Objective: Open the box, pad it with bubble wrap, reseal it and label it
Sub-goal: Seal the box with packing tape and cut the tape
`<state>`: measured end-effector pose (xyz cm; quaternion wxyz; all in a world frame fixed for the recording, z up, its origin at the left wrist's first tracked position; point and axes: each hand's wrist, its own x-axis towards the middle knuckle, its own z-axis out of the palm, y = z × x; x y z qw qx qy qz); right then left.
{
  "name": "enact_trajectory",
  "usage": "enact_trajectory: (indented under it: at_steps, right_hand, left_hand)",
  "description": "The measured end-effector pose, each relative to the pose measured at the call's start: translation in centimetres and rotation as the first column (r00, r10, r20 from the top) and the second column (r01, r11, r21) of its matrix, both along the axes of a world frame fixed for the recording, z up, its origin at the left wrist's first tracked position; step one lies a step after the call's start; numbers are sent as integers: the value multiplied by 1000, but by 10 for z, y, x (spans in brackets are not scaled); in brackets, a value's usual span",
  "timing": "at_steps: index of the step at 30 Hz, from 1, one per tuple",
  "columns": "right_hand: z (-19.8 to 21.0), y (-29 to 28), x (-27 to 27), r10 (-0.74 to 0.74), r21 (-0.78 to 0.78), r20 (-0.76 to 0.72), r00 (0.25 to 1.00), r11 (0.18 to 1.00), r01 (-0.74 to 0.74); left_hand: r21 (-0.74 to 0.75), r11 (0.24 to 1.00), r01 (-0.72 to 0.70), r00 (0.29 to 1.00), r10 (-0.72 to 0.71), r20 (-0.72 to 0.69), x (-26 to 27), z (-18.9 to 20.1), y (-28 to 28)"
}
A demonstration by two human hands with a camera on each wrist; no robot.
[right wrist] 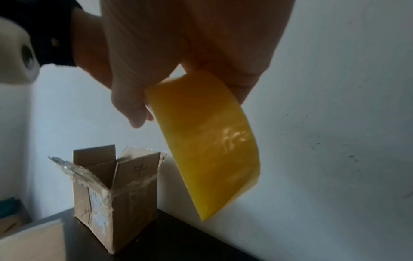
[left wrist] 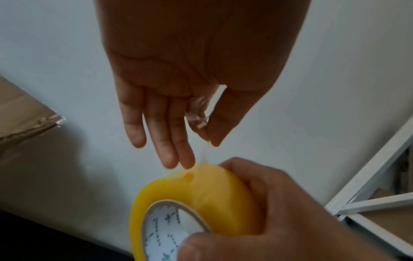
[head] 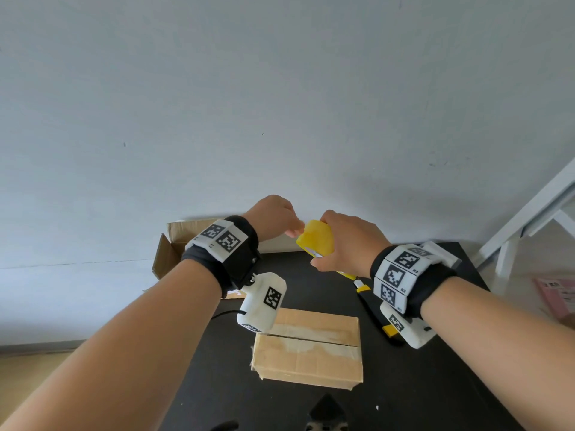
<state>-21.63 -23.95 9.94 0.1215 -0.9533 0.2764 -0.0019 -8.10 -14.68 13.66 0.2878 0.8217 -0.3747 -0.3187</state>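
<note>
Yellow plastic packing tape roll [head: 315, 237] sat gripped in the right hand [head: 345, 244] above the black table's far edge; the left hand [head: 275, 217] pinched its clear free end. The closed brown cardboard box [head: 308, 346] lay mid-table, unsealed. Thin tape might split or stick to itself.

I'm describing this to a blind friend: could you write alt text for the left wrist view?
A right hand grips a yellow tape roll while the left hand above pinches its loose clear end. Behind are a white wall and a cardboard box flap.
</note>
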Motion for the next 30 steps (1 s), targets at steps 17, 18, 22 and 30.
enact_trajectory:
  at_steps: [17, 18, 22, 30]
  right_hand:
    - [4, 4, -2, -41, 195, 87, 995, 980, 23]
    - [3, 4, -3, -27, 237, 85, 996, 971, 6]
    - [1, 4, -4, -11, 259, 94, 996, 966, -14]
    - [5, 16, 0, 39, -28, 41, 998, 999, -38]
  left_hand:
    - [-306, 924, -231, 924, 109, -367, 3, -4, 8]
    - [-308, 924, -228, 922, 103, -374, 6, -2, 10]
    - [-284, 932, -225, 916, 103, -388, 14, -3, 14]
    - [-47, 992, -116, 993, 115, -11, 8, -10, 12]
